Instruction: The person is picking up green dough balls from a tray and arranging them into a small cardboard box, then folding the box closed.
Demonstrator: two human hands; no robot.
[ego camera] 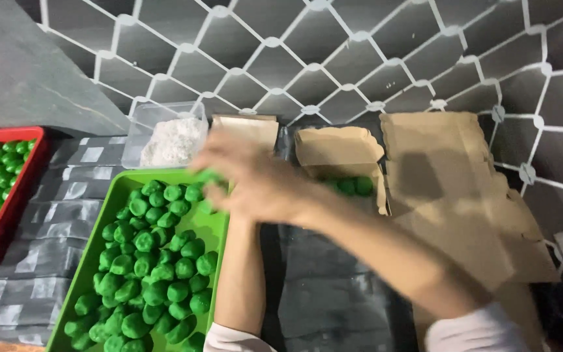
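The blurred right hand (255,179) reaches across over the green plastic tray (108,225), closed on a green dough ball (211,176); many remain below it, few sit in the brown cardboard box (340,153) beyond; the left hand is hidden

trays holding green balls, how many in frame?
2. Green tray at lower left, under the hands; red tray at the far left edge, cut off by the frame. More may lie outside the view.

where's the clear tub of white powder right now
In the head view, the clear tub of white powder sits upper left of centre, just behind the green tray, beside a brown cardboard box.
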